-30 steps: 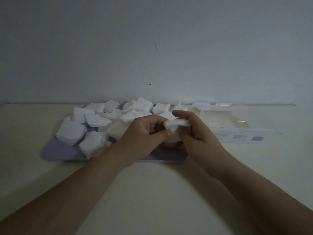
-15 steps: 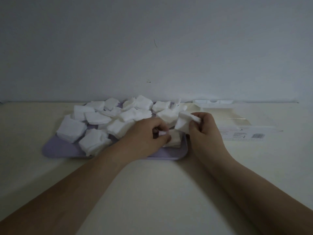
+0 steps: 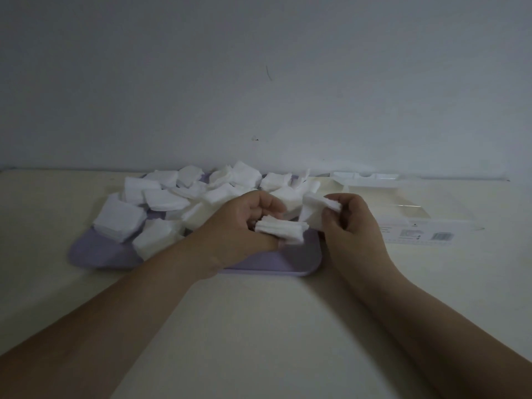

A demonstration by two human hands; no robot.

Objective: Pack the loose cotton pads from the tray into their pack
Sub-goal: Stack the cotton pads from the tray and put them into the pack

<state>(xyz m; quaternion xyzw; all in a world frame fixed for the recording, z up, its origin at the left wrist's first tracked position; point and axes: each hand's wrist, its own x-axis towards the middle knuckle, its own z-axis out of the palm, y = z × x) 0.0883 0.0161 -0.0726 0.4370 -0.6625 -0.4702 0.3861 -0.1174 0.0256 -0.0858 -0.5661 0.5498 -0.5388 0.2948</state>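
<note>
1. Setting: a shallow lilac plastic tray (image 3: 305, 262) lies on a cream table (image 3: 259, 326). Just beside the tray, at its 3 o'clock, lies a clear plastic pack (image 3: 414, 226) with a white printed label.
2. Task's thing: loose heaps of square white cotton pads (image 3: 161, 197) cover the tray from 9 o'clock round to 1 o'clock. Whether any pads already sit inside the pack cannot be told.
3. Left hand (image 3: 236, 226): over the tray toward 4 o'clock, fingers curled round a small flat stack (image 3: 280, 229) of pads.
4. Right hand (image 3: 352, 223): at the tray's 3 o'clock edge, pinching a thicker second stack (image 3: 315, 210) between thumb and fingers. The hands are near each other but apart.
5. Step in hand (judged): gathering and squaring pads into bundles. The task looks early, as most pads remain on the tray.
6. Next move (judged): it calls for merging the two stacks with edges aligned, then carrying them toward 3 o'clock. One hand probably has to hold the pack's mouth open. The soft pads would likely splay under a slack grip.
</note>
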